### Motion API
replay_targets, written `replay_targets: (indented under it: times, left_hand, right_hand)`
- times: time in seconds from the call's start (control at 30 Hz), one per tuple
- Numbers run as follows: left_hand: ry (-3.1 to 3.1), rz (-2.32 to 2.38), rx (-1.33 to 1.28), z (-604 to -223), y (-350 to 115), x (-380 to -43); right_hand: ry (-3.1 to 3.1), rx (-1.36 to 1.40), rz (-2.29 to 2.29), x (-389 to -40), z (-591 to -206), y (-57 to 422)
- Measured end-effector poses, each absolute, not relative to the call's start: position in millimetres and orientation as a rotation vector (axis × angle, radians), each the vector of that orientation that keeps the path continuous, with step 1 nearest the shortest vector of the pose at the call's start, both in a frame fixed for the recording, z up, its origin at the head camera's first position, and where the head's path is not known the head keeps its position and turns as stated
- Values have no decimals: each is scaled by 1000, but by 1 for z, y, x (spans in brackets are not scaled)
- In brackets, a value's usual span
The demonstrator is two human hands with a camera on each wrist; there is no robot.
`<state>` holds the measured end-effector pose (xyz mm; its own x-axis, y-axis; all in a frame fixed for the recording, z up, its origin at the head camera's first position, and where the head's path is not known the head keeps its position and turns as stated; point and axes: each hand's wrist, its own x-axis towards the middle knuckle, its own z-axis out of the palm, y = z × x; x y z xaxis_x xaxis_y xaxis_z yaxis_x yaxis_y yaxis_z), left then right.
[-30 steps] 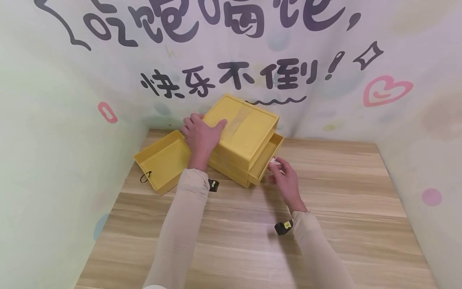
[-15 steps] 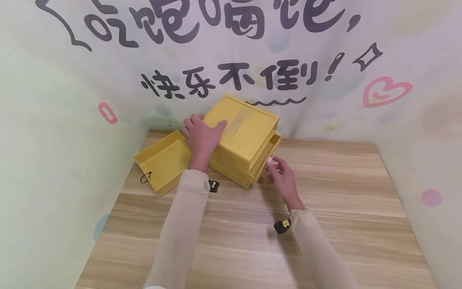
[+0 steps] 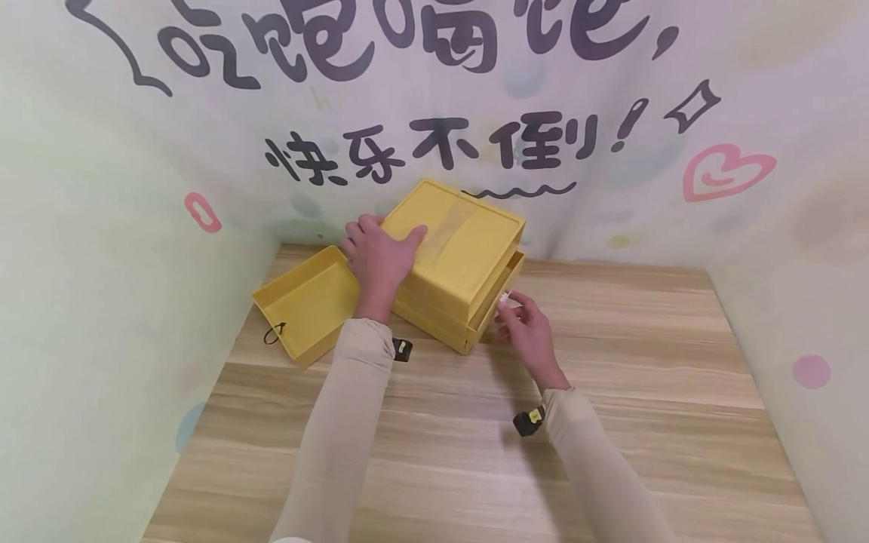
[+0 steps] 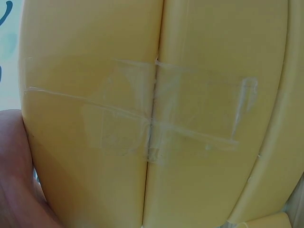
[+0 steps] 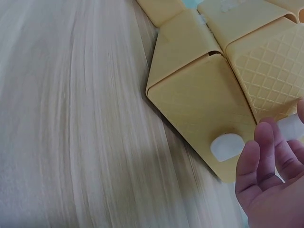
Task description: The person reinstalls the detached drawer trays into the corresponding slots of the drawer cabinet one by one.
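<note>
A yellow drawer box stands at the back of the table, turned at an angle, with clear tape across the seam in its side. My left hand grips its left edge, thumb lying on the top. One drawer sticks out slightly at the right. With thumb and fingers my right hand pinches the white knob on a drawer front with a diamond pattern. Beside it, a second white knob sits on a closed drawer front, untouched.
A loose yellow drawer with a black loop lies left of the box, close to my left forearm. The printed wall rises right behind the box. Wooden tabletop extends in front and to the right.
The drawer has slid further into the box, toward the left, with my right hand moving along on its knob. My left hand has stayed in place on the box.
</note>
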<state>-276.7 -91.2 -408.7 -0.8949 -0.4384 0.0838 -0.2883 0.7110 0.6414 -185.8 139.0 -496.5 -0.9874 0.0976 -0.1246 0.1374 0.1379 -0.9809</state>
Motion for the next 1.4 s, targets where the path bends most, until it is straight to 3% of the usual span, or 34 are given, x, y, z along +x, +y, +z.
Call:
replay_targets:
  times: [0.33, 1.4]
  left_hand:
    - [-2687, -937, 572, -409, -91, -277]
    - [-2707, -906, 517, -411, -92, -280]
  right_hand:
    - [2366, 231, -2030, -206, -535, 145]
    - [2412, 203, -2002, -214, -531, 135]
